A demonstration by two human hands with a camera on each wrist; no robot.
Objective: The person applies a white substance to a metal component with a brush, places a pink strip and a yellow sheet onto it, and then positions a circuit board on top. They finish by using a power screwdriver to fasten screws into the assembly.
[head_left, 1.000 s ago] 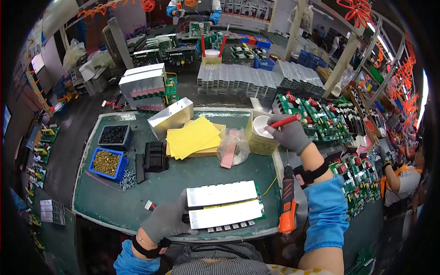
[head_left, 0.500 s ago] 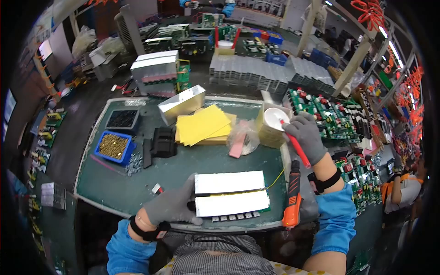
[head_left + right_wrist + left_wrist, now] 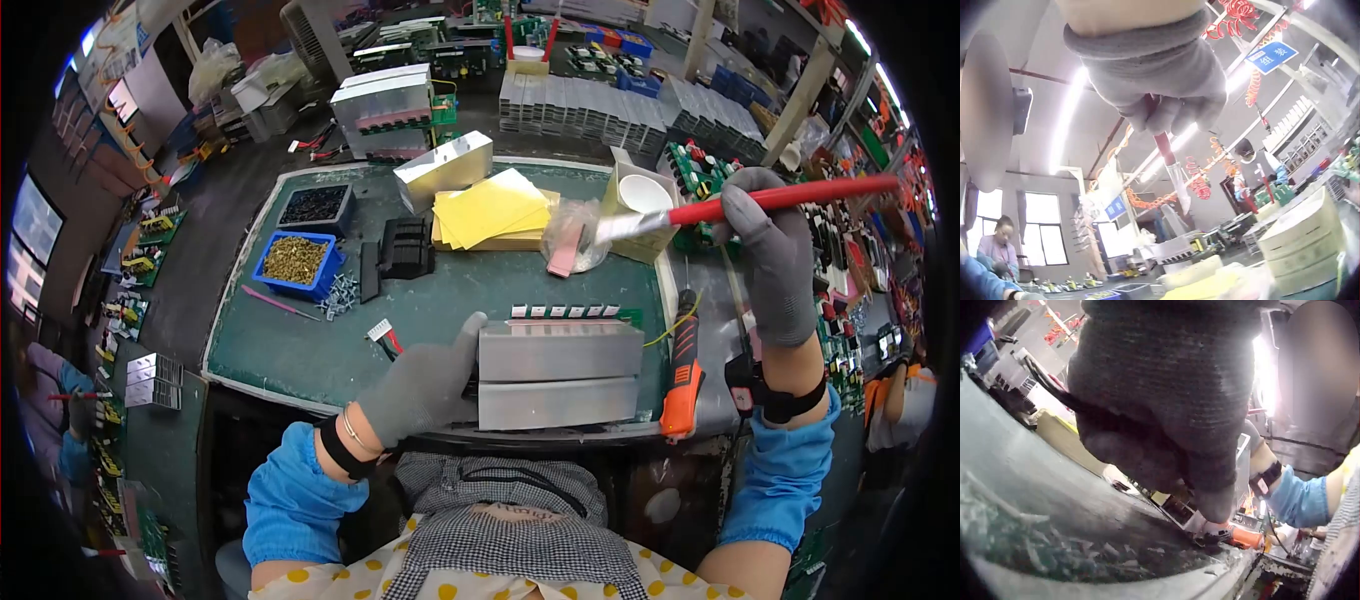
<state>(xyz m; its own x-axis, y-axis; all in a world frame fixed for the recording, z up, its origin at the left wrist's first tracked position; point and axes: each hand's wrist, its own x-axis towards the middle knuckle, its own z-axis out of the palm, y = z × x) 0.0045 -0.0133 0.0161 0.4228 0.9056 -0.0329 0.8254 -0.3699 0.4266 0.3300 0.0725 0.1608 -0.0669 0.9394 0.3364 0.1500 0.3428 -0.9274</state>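
In the head view my gloved left hand (image 3: pixel 425 380) grips the left end of a circuit board assembly with two long silver metal plates (image 3: pixel 560 352). It stands at the table's near edge, a row of small white-faced parts (image 3: pixel 565 311) along its far side. My gloved right hand (image 3: pixel 778 265) is raised at the right, holding a red-handled brush (image 3: pixel 800 197) whose pale tip points left. That tip overlaps the box with a white cup (image 3: pixel 640 192) in this view. The right wrist view shows the brush (image 3: pixel 1165 150) coming out from under curled fingers. In the left wrist view the glove (image 3: pixel 1160 394) hides most of the assembly.
An orange and black power screwdriver (image 3: pixel 683 385) lies to the right of the assembly. Farther back are yellow sheets (image 3: pixel 495 210), a bagged pink piece (image 3: pixel 567 250), black parts (image 3: pixel 407 248), a blue bin (image 3: pixel 300 265) of brass fasteners, loose screws (image 3: pixel 340 297) and a connector with wires (image 3: pixel 382 333).
My right hand has lifted the brush out of the cup and swung it level, tip leftward. The assembly has turned, bringing its white-faced row from the near side to the far side.
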